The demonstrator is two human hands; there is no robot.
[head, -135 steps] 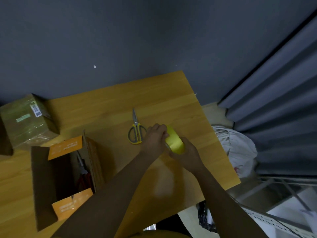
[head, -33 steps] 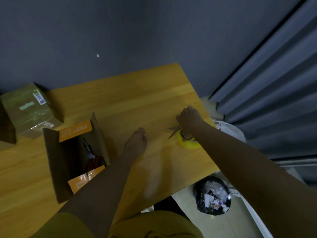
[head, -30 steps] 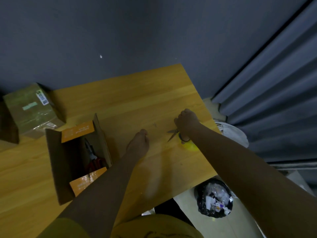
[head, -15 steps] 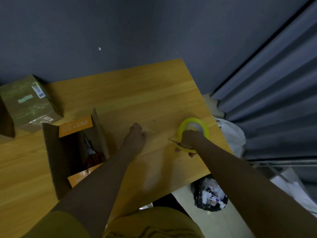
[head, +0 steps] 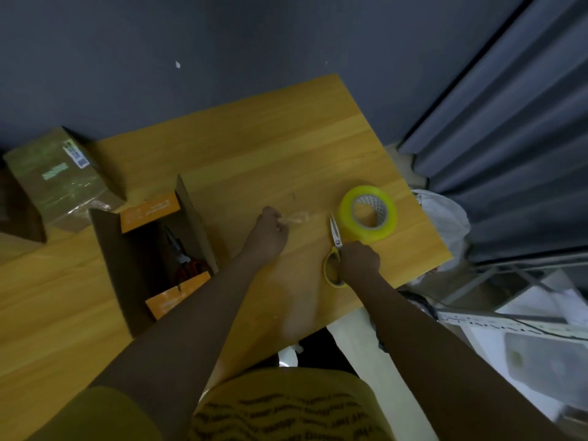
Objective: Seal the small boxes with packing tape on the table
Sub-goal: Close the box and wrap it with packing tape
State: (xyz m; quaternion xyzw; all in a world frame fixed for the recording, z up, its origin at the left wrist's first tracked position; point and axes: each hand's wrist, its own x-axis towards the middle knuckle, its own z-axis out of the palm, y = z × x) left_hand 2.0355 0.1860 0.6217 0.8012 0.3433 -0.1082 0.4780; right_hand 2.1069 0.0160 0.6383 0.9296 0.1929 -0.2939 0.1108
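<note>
The yellow tape roll (head: 369,213) lies flat near the right edge of the wooden table (head: 254,148). My right hand (head: 359,261) grips the yellow-handled scissors (head: 334,249), blades pointing away from me, just left of the roll. My left hand (head: 269,235) pinches a clear strip of tape (head: 296,218) that lies toward the scissors. An open cardboard box (head: 152,249) with orange flaps stands to the left, with pliers (head: 184,262) inside. A closed taped box (head: 60,179) sits at the far left by the wall.
The table's right edge drops off close to the tape roll. Below it are a white bag (head: 445,224), a metal frame (head: 509,272) and a grey curtain (head: 509,138). A dark wall runs behind the table.
The tape roll now lies flat on the table, free of my right hand. My right hand has drawn the scissors back toward me. My left hand keeps the cut strip.
</note>
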